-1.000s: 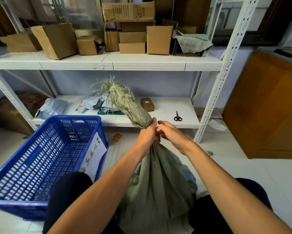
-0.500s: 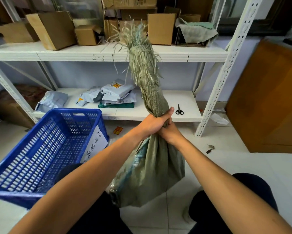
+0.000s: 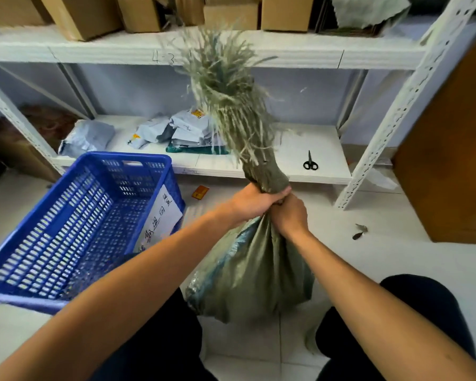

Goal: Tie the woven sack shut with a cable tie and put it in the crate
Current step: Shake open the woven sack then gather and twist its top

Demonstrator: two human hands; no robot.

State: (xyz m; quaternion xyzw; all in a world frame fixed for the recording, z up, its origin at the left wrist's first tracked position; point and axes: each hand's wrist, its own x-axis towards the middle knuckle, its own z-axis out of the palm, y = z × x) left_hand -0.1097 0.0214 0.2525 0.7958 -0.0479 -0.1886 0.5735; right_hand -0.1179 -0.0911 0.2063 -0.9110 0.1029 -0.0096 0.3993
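Count: one sack point(image 3: 253, 265), one crate point(image 3: 66, 229), my two hands, one pair of scissors point(image 3: 310, 162), at least five cardboard boxes point(image 3: 83, 15) partly cut off at the top edge.
Left hand point(image 3: 254, 200): my fingers are wrapped tight round the sack's gathered neck.
Right hand point(image 3: 290, 215): clenched on the same neck just below and touching my left hand.
Where the sack is: in front of me, between my knees and outside the crate, which stands just beside it on my left. I cannot tell whether its bottom touches the floor.
How the sack looks: dull green, bulging below my fists, with something blue showing through its left side. Above my fists the neck is twisted into a tight rope, then bursts into a pale, frayed tuft of loose strands, blurred.
Sack material: coarse woven plastic, creased.
Crate: blue plastic, rectangular, with slotted walls and floor. A white paper sheet point(image 3: 162, 215) with handwriting leans inside its right wall.
Shelving point(image 3: 286, 53): white metal with punched uprights. The boxes are on the upper board, and grey mailing bags point(image 3: 187, 127) and the black-handled scissors are on the lower.
Floor point(image 3: 382, 257): pale glossy tiles. A small orange card point(image 3: 200, 192) lies near the crate.
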